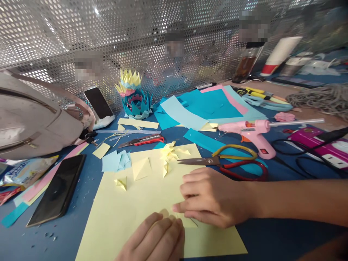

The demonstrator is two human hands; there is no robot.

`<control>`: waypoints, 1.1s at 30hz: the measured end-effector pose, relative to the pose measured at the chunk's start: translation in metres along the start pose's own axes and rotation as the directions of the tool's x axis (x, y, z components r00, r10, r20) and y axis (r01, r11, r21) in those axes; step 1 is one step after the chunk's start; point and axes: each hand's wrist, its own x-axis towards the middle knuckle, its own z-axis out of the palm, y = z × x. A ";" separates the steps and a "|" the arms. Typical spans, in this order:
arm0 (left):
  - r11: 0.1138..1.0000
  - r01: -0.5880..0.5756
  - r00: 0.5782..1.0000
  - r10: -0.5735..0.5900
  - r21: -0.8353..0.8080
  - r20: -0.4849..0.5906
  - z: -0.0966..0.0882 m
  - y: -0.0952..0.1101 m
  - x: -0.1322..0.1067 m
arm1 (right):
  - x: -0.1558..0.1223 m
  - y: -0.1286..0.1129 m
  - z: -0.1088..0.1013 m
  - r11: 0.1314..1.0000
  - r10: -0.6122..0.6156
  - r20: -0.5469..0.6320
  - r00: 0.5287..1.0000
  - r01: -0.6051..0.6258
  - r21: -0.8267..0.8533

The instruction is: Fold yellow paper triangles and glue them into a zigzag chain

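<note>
The small yellow paper (190, 222) lies at about six o'clock in the view, on the large yellow sheet (130, 221), mostly hidden by the hands. The part that shows is pale and plain, with a straight edge running to a sharp corner toward four o'clock, a thin dark shadow beside it. The left hand (157, 239), fingers together and bent, covers its seven o'clock side; the right hand (214, 197), loosely curled, rests at its one o'clock side. I cannot tell whether either one pinches the paper. From it, a folded yellow piece (121, 183) sits at ten o'clock, crisply creased and pointed, and scissors (201, 161) lie toward twelve.
</note>
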 end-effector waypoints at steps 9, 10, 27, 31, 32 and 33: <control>0.948 0.048 0.986 -0.096 -0.314 -0.138 0.008 -0.006 0.001 | 0.001 -0.002 0.004 0.999 0.033 0.000 0.999 -0.033 0.009; 0.933 0.058 0.989 -0.101 -0.354 -0.104 0.006 -0.009 0.000 | 0.001 -0.001 0.004 0.999 0.040 -0.008 0.999 -0.039 0.032; 0.803 0.336 0.942 -0.293 -0.493 0.164 -0.015 -0.015 0.005 | 0.005 -0.001 0.001 0.923 0.300 0.009 0.954 -0.293 0.250; 0.804 0.320 0.947 -0.286 -0.501 0.147 -0.012 -0.016 0.004 | 0.006 0.000 -0.002 0.917 0.321 0.025 0.947 -0.317 0.240; 0.808 0.314 0.949 -0.282 -0.499 0.140 -0.012 -0.017 0.004 | 0.006 0.000 -0.003 0.922 0.313 0.023 0.949 -0.309 0.233; 0.812 0.305 0.952 -0.278 -0.498 0.129 -0.011 -0.017 0.004 | 0.005 0.001 -0.003 0.927 0.303 0.018 0.953 -0.299 0.227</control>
